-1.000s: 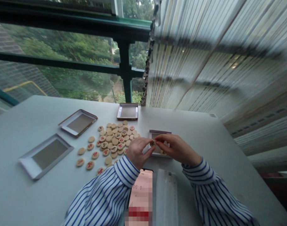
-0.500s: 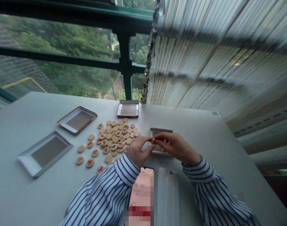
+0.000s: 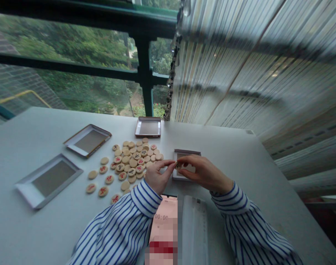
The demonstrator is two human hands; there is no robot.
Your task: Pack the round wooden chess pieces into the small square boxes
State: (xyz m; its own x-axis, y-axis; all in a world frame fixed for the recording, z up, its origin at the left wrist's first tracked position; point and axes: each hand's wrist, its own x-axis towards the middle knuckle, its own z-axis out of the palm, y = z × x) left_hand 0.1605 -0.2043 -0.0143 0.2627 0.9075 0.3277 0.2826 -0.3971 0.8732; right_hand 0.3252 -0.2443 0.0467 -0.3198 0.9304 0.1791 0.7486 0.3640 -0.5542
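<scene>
A small round Chinese chess piece [image 3: 178,165] with a dark character is held up between the fingertips of both hands. My left hand [image 3: 159,176] pinches it from the left with thumb and index finger. My right hand [image 3: 205,173] grips it from the right. Both hands are just in front of a shallow open box [image 3: 187,151], and my right hand covers much of its inside. Left of my hands lies a loose heap of wooden Chinese chess pieces [image 3: 133,163], some blank side up, others showing red or black characters; my left hand and sleeve hide a few.
Three more shallow open trays stand around the heap: a white-walled tray [image 3: 24,191], a brown-edged tray [image 3: 71,145] and a small tray [image 3: 148,135] by the window. A phone [image 3: 164,209] and a translucent white case [image 3: 195,228] lie near me. A string curtain [image 3: 225,73] hangs right.
The view has shifted slightly, moving everything a little left. My right hand's fingers have shifted around the piece, which now shows at a different angle. Both hands stay together at the box.
</scene>
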